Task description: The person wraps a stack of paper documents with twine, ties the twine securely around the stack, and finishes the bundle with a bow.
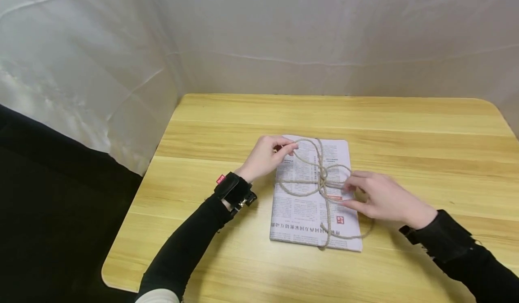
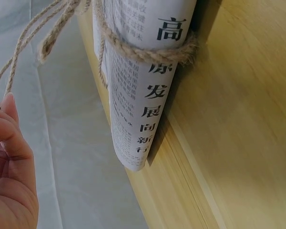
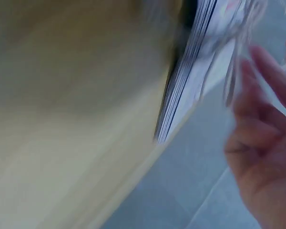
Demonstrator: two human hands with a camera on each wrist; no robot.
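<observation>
Left of frame centre: left hand [image 1: 265, 156] in a black sleeve with a black wrist strap [image 1: 232, 190], fingertips pinching one loop of the coarse tan jute twine [image 1: 322, 176] at the bundle's upper-left corner. Centre: flat folded stack of printed newspaper [image 1: 302, 213] lying on the pale wooden counter [image 1: 425, 149], twine crossed over it and knotted in the middle. Right of centre: right hand [image 1: 379, 197], fingers curled, pinching the twine just beside the knot.
</observation>
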